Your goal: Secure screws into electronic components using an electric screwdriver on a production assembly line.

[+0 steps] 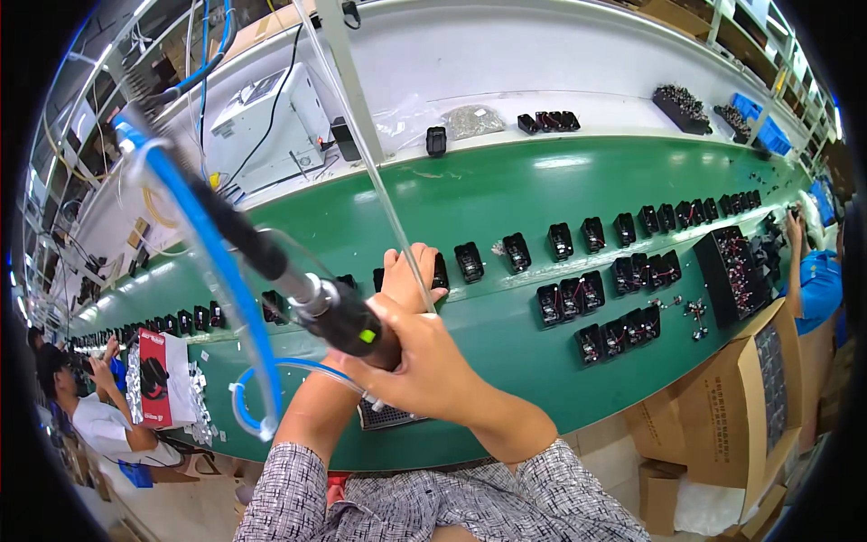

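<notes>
My right hand [420, 352] is wrapped round the grip of a black screwdriver [334, 312] hanging from above, its body slanting up to the left. My left arm reaches out beneath it. At the green conveyor belt, my left hand [408, 278] has thumb and fingers around a small black plastic housing [441, 271], mostly hidden by the hand. Another black housing [379, 278] shows just left of that hand, and one more [469, 262] stands to its right. A thin clear rod [384, 194] crosses in front of my left hand.
Rows of black housings [569, 301] with small parts inside stand at the right. Beyond them are a black bin [727, 275] and a cardboard box [722, 406]. Blue air hose [212, 244] loops at left. A white machine [271, 126] stands behind. Co-workers sit left and right.
</notes>
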`<state>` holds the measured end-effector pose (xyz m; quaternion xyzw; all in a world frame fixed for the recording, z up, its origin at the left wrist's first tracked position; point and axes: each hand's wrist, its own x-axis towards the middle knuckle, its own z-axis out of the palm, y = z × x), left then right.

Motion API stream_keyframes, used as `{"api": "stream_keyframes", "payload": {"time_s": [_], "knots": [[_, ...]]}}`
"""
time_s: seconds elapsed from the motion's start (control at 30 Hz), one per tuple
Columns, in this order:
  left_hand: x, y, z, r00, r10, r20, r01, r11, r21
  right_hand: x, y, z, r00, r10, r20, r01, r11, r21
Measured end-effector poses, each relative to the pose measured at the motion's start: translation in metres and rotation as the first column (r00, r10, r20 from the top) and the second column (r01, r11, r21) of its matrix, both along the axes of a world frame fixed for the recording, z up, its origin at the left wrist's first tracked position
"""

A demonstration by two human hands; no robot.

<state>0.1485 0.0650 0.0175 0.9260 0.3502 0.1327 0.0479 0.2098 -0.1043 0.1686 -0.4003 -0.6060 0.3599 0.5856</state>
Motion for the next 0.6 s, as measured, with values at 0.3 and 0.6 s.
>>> {"api": "stream_keyframes", "payload": {"time_s": [0.3, 0.6], "knots": [[0.032, -0.008, -0.021, 0.992, -0.092, 0.091, 0.059, 0.948, 0.314, 0.018, 0.012, -0.007, 0.955, -0.238, 0.175, 0.190, 0.949, 0.252], [0.009, -0.032, 0.007, 0.963, -0.141, 0.232, 0.053, 0.936, 0.347, 0.032, -0.001, -0.009, 0.954, -0.269, -0.135, 0.251, 0.958, -0.136]]}}
